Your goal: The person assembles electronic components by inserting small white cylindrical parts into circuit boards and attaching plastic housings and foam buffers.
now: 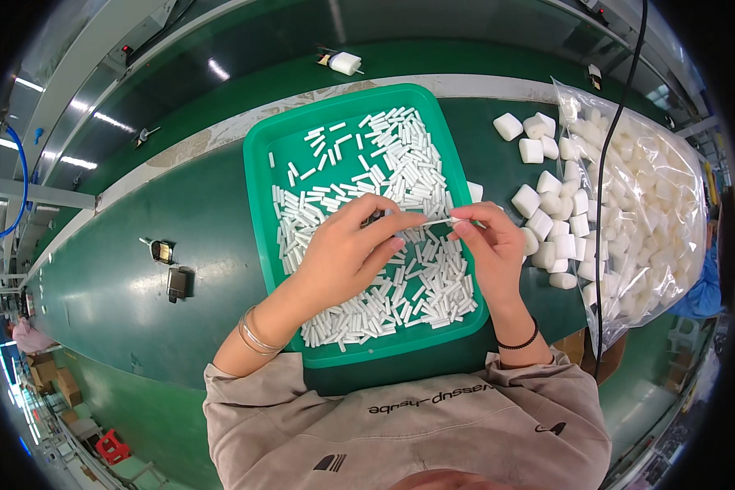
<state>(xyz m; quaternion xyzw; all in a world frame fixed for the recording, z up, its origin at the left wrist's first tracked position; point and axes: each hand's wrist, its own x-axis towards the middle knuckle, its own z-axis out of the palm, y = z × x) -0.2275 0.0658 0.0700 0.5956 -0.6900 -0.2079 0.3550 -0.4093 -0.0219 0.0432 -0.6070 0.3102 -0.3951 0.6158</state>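
Note:
Over the green tray, my left hand is closed, with a bit of a small dark part showing between its fingers. A thin whitish rod runs from my left fingertips to those of my right hand, which pinches its other end. The rest of what the left hand holds is hidden behind the fingers. Beneath both hands lie many short white cylinders, heaped loosely toward the tray's right and near sides.
Right of the tray, loose white wadding plugs lie beside a clear plastic bag full of them. A black cable hangs across the bag. Small dark parts lie on the green table at left. Beyond the ledge sits a white-topped piece.

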